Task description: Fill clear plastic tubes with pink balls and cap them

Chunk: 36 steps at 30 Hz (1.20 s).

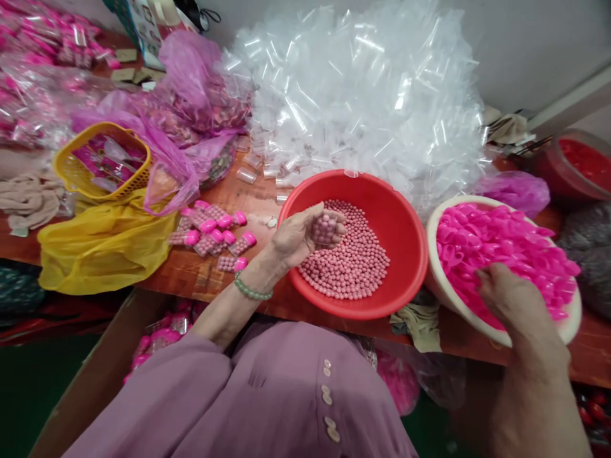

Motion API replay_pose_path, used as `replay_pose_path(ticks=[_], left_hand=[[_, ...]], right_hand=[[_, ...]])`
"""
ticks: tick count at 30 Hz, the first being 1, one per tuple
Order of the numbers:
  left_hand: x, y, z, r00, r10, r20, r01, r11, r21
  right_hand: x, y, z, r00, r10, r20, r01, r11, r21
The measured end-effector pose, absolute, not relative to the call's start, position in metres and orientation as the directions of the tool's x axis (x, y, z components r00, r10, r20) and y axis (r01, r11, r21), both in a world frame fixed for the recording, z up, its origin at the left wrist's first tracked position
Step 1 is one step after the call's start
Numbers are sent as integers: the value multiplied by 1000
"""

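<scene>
A wooden worktop [186, 280] runs along a pale wall [525, 38], with a large heap of clear tubes [363, 95] piled against it. In front of the heap stands a red basin [405, 267] with pink beads [353, 261] spread over its bottom. Just right of it, a white bowl [432, 254] is full of bright pink caps [496, 238].

Of the person's two hands, the left hand [292, 238] is above the basin's left side, palm turned up and fingers curled around a bead-filled tube [325, 229]. A green bracelet [251, 289] circles that wrist. The right hand [515, 296] reaches into the bowl, fingers bent among the caps; whether it grips one cannot be told.

Left of the basin, capped tubes [207, 235] filled with beads lie in a loose cluster. Beyond them are a yellow bag [100, 248], a yellow basket [64, 165] and a purple bag [191, 63]. A cloth [422, 324] hangs over the front edge, between basin and bowl.
</scene>
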State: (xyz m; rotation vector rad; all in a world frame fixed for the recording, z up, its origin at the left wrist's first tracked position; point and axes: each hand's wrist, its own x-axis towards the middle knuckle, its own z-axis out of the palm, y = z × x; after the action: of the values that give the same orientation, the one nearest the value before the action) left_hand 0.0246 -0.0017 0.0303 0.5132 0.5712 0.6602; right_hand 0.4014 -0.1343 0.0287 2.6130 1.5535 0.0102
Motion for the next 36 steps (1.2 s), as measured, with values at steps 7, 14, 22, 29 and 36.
replay_pose_path(ticks=[7,14,22,29,36], left_hand=[[22,-1,30,693,643,-325,-373,706,602],[27,-11,31,676,673,-300,-376,666,644],[30,-14,17,560,782,-274,-395,542,741],[29,-13,20,571,795,-206,-393,485,781],[34,-15,17,615,744,-261,-383,571,726]], right_hand=[[382,-132,47,884,444,147,218,-113,-969],[289,-113,48,717,691,94,96,35,-995],[215,-88,29,291,957,-5,73,-27,-997],[198,-76,24,243,968,56,8,56,-998],[194,-65,27,310,947,83,-59,106,-993]])
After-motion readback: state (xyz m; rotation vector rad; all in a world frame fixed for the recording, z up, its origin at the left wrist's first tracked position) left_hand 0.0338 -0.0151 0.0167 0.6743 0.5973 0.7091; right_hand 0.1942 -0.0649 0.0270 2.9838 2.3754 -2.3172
